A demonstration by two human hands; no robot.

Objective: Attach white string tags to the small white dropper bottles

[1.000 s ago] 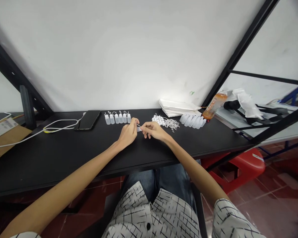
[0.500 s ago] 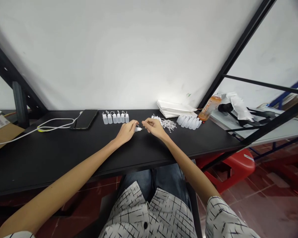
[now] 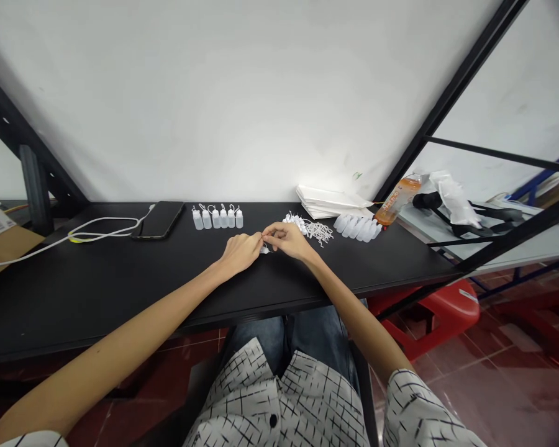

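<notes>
Over the black table, my left hand (image 3: 243, 252) is closed around a small white bottle (image 3: 264, 249), of which only the top end shows. My right hand (image 3: 285, 239) meets it with thumb and forefinger pinched at the left fingertips; what that pinch holds is too small to make out. Several capped white bottles (image 3: 217, 218) stand in a row left of my hands. Beside my right hand lie small white caps (image 3: 295, 221) and a heap of white strings (image 3: 319, 232). Farther right, several bottles without caps (image 3: 356, 228) lie side by side.
A black phone (image 3: 161, 220) and a white cable (image 3: 105, 227) lie on the table (image 3: 135, 285) at left. White sheets (image 3: 333, 203) and an orange bottle (image 3: 397, 200) are at the back right. A red stool (image 3: 440, 313) stands below the right end.
My hands have come together, closing the gap between their fingertips. The small bottle is now more covered by the fingers. The view has shifted slightly.
</notes>
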